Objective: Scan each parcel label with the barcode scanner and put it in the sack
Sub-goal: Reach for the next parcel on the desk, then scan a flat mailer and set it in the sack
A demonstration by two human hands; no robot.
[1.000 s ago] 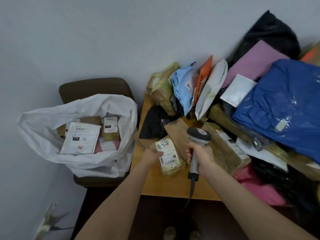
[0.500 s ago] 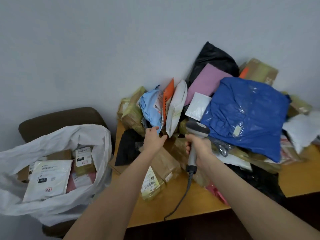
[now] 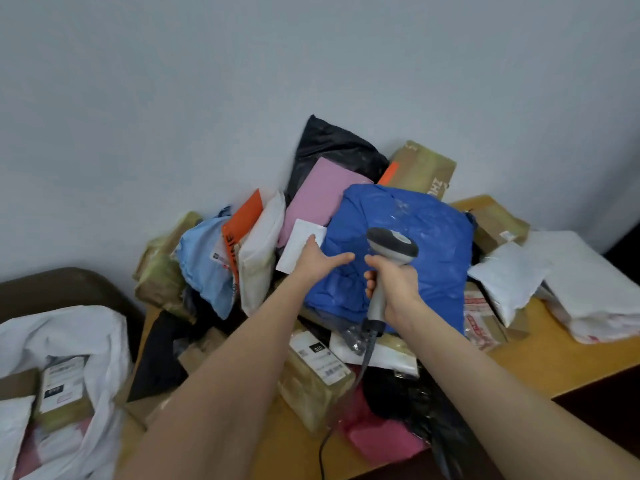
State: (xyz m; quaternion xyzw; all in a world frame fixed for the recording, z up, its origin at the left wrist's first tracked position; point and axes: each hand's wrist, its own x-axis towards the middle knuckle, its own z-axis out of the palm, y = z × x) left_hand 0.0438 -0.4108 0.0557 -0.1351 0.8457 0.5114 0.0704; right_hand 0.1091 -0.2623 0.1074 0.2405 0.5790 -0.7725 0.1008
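Head view, looking down on a wooden table heaped with parcels against a plain grey wall.

**Hands (2).** The left hand is spread flat, fingers straight and thumb splayed to the right. It holds nothing. Its fingertips reach a small white envelope, and its thumb lies over the blue parcel. The right hand is wrapped round the grey handle of the barcode scanner. The scanner is held upright in front of the blue parcel, its rounded dark-rimmed head uppermost. One dark cable trails from the handle base toward the near table edge.

**Parcels.**
- One glossy, crinkled blue plastic parcel lies at the pile's centre.
- One flat matte pink mailer lies behind it.
- One wrinkled black bag is farthest back.
- One tape-wrapped cardboard box stands far right of it.
- One pale-blue bag and one orange mailer stand on edge to the left.
- Two soft white poly mailers lie on the right.
- One tape-wrapped carton with a printed label lies near.

**Sack (1).** The white plastic sack sits open at near left on a brown chair, with labelled parcels inside.
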